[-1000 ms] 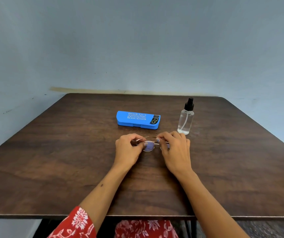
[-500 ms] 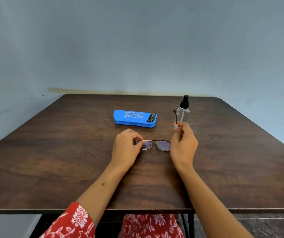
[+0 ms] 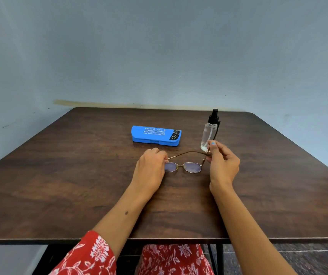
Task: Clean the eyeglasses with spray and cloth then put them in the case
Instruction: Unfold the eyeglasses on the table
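Note:
Thin metal-framed eyeglasses (image 3: 187, 167) with tinted lenses sit at the middle of the dark wooden table (image 3: 79, 175). My left hand (image 3: 151, 169) pinches the frame at its left hinge. My right hand (image 3: 223, 163) pinches the right temple arm, which points away from me and up past the clear spray bottle (image 3: 208, 135) with a black nozzle. The other temple lies folded across behind the lenses. A shut blue glasses case (image 3: 156, 135) lies behind my left hand. No cloth is visible.
The table stands against a pale blue wall (image 3: 159, 56). Its front edge (image 3: 159, 239) runs near my elbows, with my red patterned clothing below it. Bare wood spreads to both sides of my hands.
My right hand has swung the right temple arm open, away from the lenses and toward the bottle. My left hand has stayed at the frame's left end. The camera shifted slightly.

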Motion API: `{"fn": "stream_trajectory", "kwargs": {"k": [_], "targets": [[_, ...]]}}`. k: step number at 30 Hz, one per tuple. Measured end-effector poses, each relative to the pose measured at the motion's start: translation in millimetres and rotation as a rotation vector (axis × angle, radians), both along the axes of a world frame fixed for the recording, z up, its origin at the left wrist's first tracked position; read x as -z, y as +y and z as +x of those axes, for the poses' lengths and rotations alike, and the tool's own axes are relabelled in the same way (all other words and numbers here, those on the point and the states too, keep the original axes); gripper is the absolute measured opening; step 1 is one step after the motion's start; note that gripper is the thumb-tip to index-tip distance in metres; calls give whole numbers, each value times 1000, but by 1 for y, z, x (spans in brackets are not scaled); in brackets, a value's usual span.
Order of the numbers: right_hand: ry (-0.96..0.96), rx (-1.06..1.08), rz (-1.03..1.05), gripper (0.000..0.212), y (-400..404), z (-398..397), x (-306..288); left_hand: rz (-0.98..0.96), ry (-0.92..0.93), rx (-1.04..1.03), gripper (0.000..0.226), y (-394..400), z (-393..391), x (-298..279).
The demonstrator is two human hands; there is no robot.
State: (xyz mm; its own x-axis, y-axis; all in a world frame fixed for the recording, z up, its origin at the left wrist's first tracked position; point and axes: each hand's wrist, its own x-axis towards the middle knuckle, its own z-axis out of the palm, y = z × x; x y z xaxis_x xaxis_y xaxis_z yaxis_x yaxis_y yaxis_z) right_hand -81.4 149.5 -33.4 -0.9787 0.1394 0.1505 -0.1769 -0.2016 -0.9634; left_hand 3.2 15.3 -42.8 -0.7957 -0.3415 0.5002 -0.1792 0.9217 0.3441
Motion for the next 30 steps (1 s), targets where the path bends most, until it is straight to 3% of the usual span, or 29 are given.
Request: {"fn": "stream_trajectory", "kwargs": {"k": [7,14,21,26,30], "targets": [[0,33,-26,14,1,1,0,326,212,-68,7,2,1,0],[20,126,45,15,2,0,1,526,257,-21,10,3,1,3],[62,143,102,11,1,1,1,554,221,-42,9,2,0,3],[55,163,82,8,1,0,2,577,199,-50,20,3,4,-2],[98,252,54,25,4,0,-1,613,204,-100,18,-7,9,-5]]}}
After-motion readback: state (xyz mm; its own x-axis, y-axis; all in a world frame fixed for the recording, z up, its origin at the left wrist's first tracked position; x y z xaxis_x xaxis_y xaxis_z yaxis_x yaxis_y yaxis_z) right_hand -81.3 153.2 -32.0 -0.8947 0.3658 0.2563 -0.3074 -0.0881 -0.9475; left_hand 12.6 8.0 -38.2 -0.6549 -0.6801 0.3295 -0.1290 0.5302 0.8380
